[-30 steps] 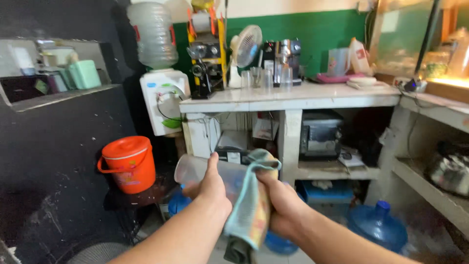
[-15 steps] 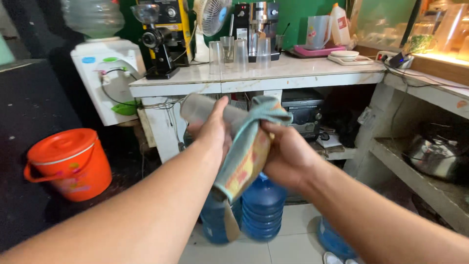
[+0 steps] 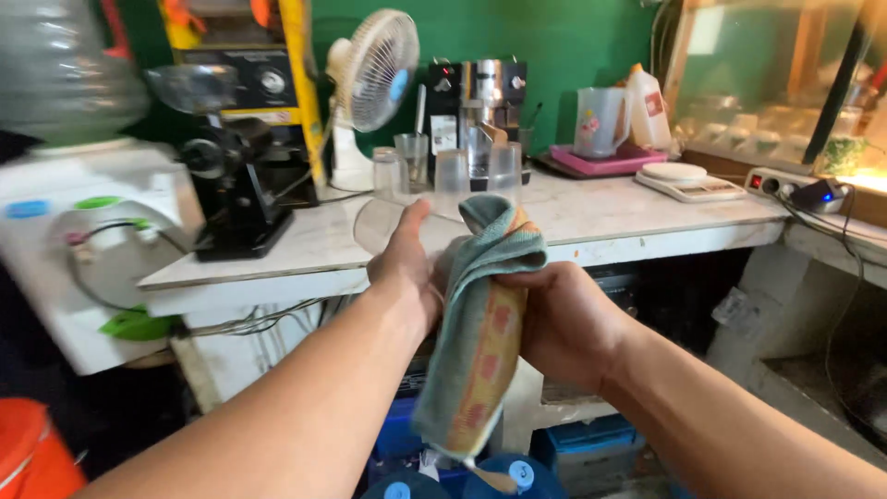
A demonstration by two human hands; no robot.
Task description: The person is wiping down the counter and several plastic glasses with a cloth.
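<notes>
Clear plastic cup held sideways in both hands w/ cloth, in front of the marble counter.

Counter [image 3: 591, 231] biggest, behind the hands; 1 white fan [image 3: 374, 74], 1 espresso machine [image 3: 480, 97], approx. 4 clear cups [image 3: 453, 171] standing on it. 1 teal-and-orange cloth [image 3: 480, 333] hangs down btwn the hands. Right hand [image 3: 564, 323] clenched on the cloth. Left hand [image 3: 407, 273] curled round the 1 plastic cup [image 3: 383, 226]; cup's long axis runs roughly left-right, lying up and left of the right fingers, so left hand is nearer. Cloth top seems tucked at the cup's end; can't tell how far in.
</notes>
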